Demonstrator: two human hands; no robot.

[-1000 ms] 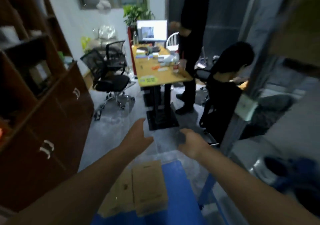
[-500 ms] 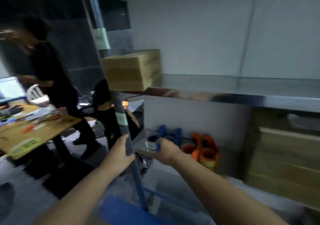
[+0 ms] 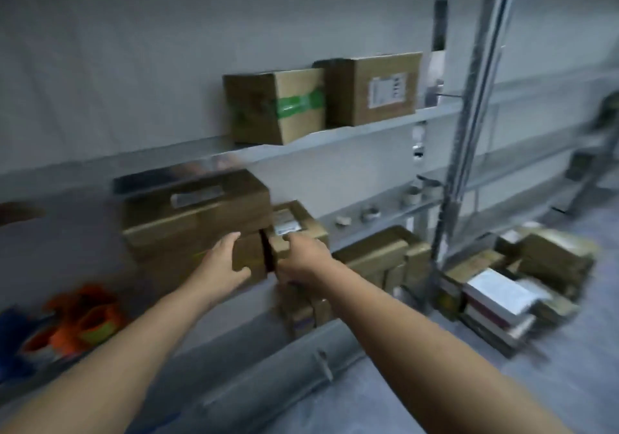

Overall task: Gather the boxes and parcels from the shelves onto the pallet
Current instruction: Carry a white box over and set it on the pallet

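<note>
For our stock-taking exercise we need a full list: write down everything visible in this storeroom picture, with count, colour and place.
taped box: one, brown with green tape, upper shelf
labelled box: one, brown, upper shelf, rightmost
large box: one, brown, middle shelf
lower box: one, brown, beneath the large box
small box: one, brown, white label, middle shelf
bottom-shelf boxes: several, brown, lowest shelf
tape rolls: several, pale, middle shelf, right
parcel pile: many, brown and white, floor, right
orange items: count unclear, lower left
left hand: grips lower box
right hand: grips small box
</note>
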